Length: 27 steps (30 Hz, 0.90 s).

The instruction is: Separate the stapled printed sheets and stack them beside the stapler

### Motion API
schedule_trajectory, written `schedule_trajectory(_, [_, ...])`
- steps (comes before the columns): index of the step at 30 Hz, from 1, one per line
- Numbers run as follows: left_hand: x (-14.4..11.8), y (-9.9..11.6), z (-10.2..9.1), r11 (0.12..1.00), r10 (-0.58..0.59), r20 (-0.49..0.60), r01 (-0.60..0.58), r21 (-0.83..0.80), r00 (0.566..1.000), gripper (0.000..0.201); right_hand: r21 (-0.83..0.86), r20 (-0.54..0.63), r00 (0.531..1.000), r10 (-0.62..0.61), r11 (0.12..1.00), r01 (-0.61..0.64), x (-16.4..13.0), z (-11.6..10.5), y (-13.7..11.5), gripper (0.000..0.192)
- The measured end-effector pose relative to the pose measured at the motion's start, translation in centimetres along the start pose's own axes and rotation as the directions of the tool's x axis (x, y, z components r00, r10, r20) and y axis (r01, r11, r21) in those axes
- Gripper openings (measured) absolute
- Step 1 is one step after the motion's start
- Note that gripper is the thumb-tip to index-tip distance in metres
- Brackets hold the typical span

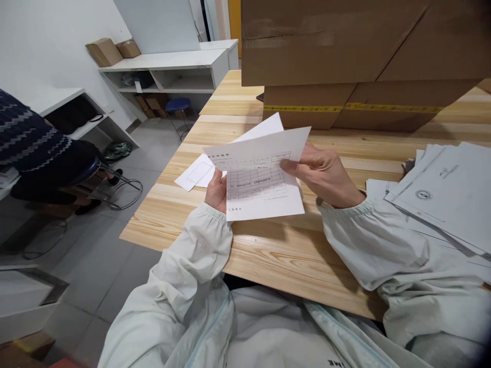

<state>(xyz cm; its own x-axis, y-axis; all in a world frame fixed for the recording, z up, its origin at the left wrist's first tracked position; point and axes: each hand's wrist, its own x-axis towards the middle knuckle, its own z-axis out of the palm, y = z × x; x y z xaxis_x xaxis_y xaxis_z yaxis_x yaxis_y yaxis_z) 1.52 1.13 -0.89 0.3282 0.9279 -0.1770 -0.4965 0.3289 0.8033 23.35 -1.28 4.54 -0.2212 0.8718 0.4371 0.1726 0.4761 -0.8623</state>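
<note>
Both hands hold a white printed form [261, 179] up over the wooden table [268, 255]. My left hand [217, 192] grips the sheet's lower left edge, mostly hidden behind the paper. My right hand [324, 174] pinches its right side, thumb on the printed grid. A second white sheet [264, 128] shows behind the top of the form. On the table just left of my hands lies a white envelope [195, 174]. Both sleeves are pale and loose.
Large cardboard boxes [345, 56] stand at the back of the table. A spread pile of printed papers [445, 194] covers the right side. A person in a dark patterned sweater [30, 138] sits at left. White shelves [172, 71] and a blue stool [179, 105] stand beyond.
</note>
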Motion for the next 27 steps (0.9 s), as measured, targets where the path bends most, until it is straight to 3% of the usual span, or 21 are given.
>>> schedule_trajectory(3, [0.1,-0.3,0.4,0.997,-0.062,0.035,0.064,-0.049,0.997,0.048,0.037,-0.052,0.994,0.1,0.994,-0.098,0.1,-0.4,0.0,0.018])
schedule_trajectory(6, [0.3,-0.7,0.4,0.992,-0.07,0.099,0.08,-0.099,0.993,0.048,0.014,-0.163,0.982,0.094,0.996,-0.093,0.4,-0.8,0.0,0.021])
schedule_trajectory(10, [0.2,-1.1,0.4,0.995,-0.034,0.051,0.039,-0.094,0.998,0.042,0.044,-0.266,0.96,0.085,0.996,-0.076,0.6,-1.0,0.0,0.024])
schedule_trajectory(14, [-0.1,-1.1,0.7,0.99,-0.125,0.091,0.131,-0.057,0.988,0.05,0.185,-0.232,0.956,0.182,0.973,-0.14,0.6,-0.7,0.3,0.023])
schedule_trajectory(16, [-0.3,-1.1,0.9,0.989,-0.136,0.07,0.139,-0.045,0.988,0.046,0.267,-0.197,0.952,0.234,0.947,-0.178,0.6,-0.7,0.6,0.021])
schedule_trajectory(18, [-0.3,-1.3,0.9,0.994,-0.098,0.032,0.099,-0.043,0.995,0.036,0.325,-0.257,0.936,0.242,0.933,-0.152,0.9,-0.9,0.8,0.018])
schedule_trajectory(20, [-0.3,-1.4,0.9,0.996,-0.071,0.023,0.072,-0.046,0.997,0.03,0.366,-0.405,0.885,0.229,0.928,-0.073,1.4,-1.6,1.0,0.017])
schedule_trajectory(23, [-0.2,-1.7,0.8,0.996,-0.077,0.051,0.079,-0.035,0.996,0.022,0.422,-0.59,0.766,0.254,0.906,0.025,2.3,-3.3,1.3,0.019])
schedule_trajectory(25, [-0.1,-1.9,0.5,0.997,-0.081,0.068,0.081,-0.009,0.994,0.021,0.447,-0.644,0.712,0.278,0.893,0.056,2.8,-4.6,1.4,0.018])
schedule_trajectory(27, [-0.1,-2.1,0.3,0.996,-0.091,0.082,0.09,0.02,0.992,0.023,0.462,-0.663,0.69,0.291,0.884,0.071,3.0,-5.5,1.3,0.015])
